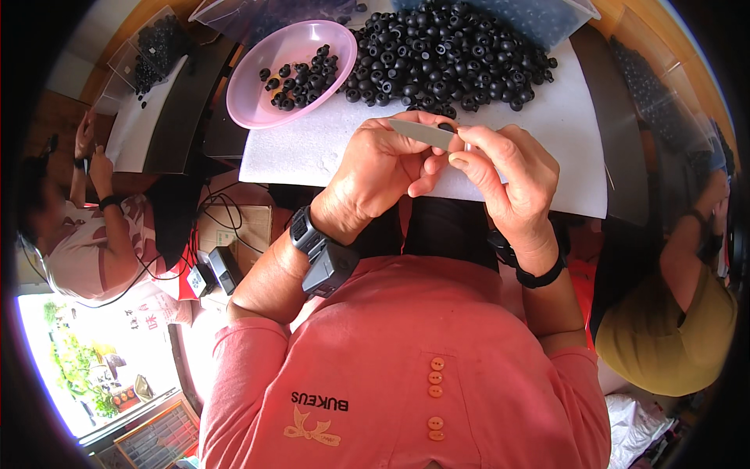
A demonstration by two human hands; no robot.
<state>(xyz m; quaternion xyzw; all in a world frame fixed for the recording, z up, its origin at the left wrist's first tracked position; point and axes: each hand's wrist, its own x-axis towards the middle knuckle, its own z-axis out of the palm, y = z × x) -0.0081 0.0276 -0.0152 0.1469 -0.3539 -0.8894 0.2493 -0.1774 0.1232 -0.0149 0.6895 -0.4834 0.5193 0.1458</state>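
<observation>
Over the near edge of a white padded sheet point(289, 160), my two hands meet at the middle. My right hand point(512, 172) pinches one end of a flat grey strip point(418, 131) that looks like a blade or a file; its exact kind I cannot tell. A small round black part point(446, 127) shows just behind the strip, at the fingertips of my left hand point(367, 160), whose fingers are curled around it. The strip lies across the left fingers, close to the part. Most of the part is covered by strip and fingers.
Beyond my hands is a large heap of round black parts point(445, 55). To its left a pink bowl point(244, 98) holds several similar parts. Plastic bins point(539, 19) stand behind. Other people sit at left point(94, 250) and right point(664, 328). Cables point(223, 215) hang at left.
</observation>
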